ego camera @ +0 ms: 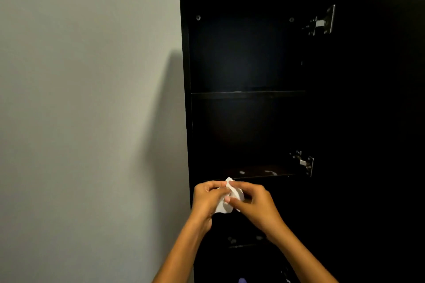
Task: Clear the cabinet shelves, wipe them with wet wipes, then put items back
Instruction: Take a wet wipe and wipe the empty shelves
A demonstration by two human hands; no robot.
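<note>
Before the open cabinet (248, 57), the left hand (205, 200) and right hand (255, 202) both pinched one wipe (230, 200).

One head cam, wide-angle, is looking fwd and slightly up into the tall black wooden cabinet (248, 99), close range, its open door at right, a grey painted wall (87, 99) filling the left half.

Matt black wood-look cabinet (230, 53), shiny metal hinges (322, 22), soft white crumpled wipe (231, 200).
</note>
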